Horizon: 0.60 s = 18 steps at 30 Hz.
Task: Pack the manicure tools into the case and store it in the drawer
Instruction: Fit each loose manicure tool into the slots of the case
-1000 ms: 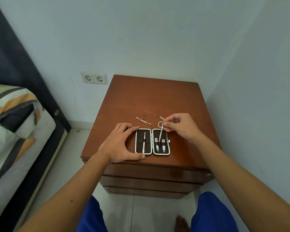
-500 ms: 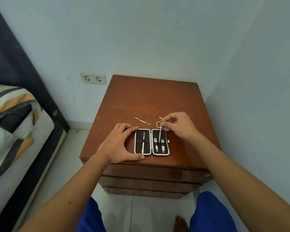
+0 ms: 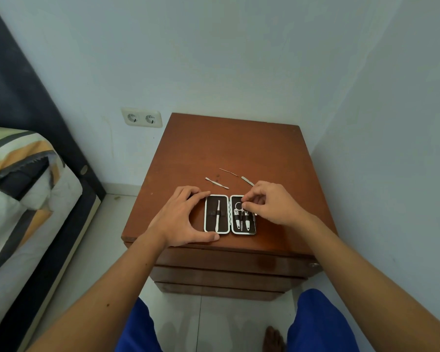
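Our left hand (image 3: 182,219), fingers spread, braces the open white-rimmed dark manicure case (image 3: 230,214) near the brown wooden nightstand's (image 3: 229,148) front edge. Our right hand (image 3: 269,205) pinches the small silver scissors (image 3: 239,208) in the case's right half.

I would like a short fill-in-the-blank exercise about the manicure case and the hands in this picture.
1. The case lies ____ on the wooden cabinet.
2. The ____ hand steadies the case.
3. The right hand pinches the scissors over the case's ____ half.
4. ____ tools lie loose behind the case.

Missing words: open; left; right; three
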Available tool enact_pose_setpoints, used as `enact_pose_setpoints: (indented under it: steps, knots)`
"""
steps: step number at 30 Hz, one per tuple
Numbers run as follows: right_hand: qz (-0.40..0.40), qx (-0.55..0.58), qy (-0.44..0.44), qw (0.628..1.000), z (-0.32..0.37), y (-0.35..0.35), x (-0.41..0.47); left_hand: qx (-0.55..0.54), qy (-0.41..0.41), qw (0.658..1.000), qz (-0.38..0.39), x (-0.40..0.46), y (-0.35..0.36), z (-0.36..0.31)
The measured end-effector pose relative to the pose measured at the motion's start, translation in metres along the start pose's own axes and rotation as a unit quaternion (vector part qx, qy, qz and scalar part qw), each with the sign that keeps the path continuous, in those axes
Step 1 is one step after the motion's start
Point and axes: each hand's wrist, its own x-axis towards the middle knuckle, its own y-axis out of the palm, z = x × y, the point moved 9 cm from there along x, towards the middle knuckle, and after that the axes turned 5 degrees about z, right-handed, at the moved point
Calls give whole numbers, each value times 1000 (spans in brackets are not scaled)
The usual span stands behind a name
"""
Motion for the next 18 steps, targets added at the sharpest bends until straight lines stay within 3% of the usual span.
enact_pose_setpoints:
  steps: [18]
  knots:
    - [91,-37,-9,995,11,17,-18,6,-3,1000,3,-1,0,-1]
